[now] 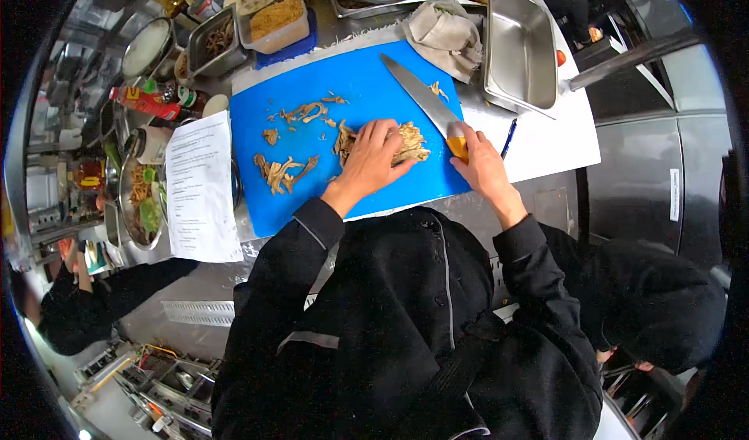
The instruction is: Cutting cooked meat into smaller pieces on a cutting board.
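Observation:
On the blue cutting board (327, 83) lies a pile of pale brown shredded strips (413, 143), perhaps mushroom. My left hand (371, 156) rests on this pile with its fingers bent over it. My right hand (483, 162) grips the yellow handle of a chef's knife (418, 92), whose blade lies across the board's right part and points away to the upper left. Smaller heaps of the same strips (281, 174) sit on the board's left side. A few scraps (437, 90) lie right of the blade.
A crumpled cloth (447, 36) and a deep steel pan (522, 48) stand at the back right, with a blue pen (509, 138) nearer. A printed sheet (202, 194), sauce bottles (149, 103) and food tubs (281, 24) are leftward. Co-workers (661, 299) are on both sides.

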`<action>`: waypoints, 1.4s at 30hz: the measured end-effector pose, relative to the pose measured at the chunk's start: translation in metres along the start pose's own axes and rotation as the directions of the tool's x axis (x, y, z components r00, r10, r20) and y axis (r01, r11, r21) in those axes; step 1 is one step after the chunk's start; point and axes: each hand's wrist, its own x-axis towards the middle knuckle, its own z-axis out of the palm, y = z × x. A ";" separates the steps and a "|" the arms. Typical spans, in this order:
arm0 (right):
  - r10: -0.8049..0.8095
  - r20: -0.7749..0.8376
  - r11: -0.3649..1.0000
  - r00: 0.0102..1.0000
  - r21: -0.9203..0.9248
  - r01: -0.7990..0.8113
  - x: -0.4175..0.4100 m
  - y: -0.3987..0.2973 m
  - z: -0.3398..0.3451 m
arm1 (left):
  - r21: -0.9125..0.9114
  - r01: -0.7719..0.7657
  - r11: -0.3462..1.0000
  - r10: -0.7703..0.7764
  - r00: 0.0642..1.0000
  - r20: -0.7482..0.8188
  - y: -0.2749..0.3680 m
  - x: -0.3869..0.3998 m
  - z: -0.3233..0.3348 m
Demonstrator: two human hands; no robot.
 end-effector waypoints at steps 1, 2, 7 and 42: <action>0.000 0.038 1.000 0.999 0.001 0.000 0.000 -0.010 -0.001 | -0.008 -0.003 1.000 0.003 0.998 0.055 -0.007 0.000 0.005; 0.033 0.052 0.999 0.998 0.009 -0.033 -0.003 -0.020 -0.001 | -0.016 -0.006 1.000 0.007 0.994 0.110 -0.013 -0.003 0.009; 0.144 0.065 0.981 0.987 0.123 -0.151 -0.049 -0.031 0.021 | -0.131 -0.051 0.990 0.056 0.998 0.031 -0.004 -0.001 -0.008; 0.041 0.073 0.997 0.996 0.064 -0.046 -0.087 -0.090 0.045 | -0.158 -0.067 0.985 0.076 0.996 0.048 -0.025 -0.005 0.009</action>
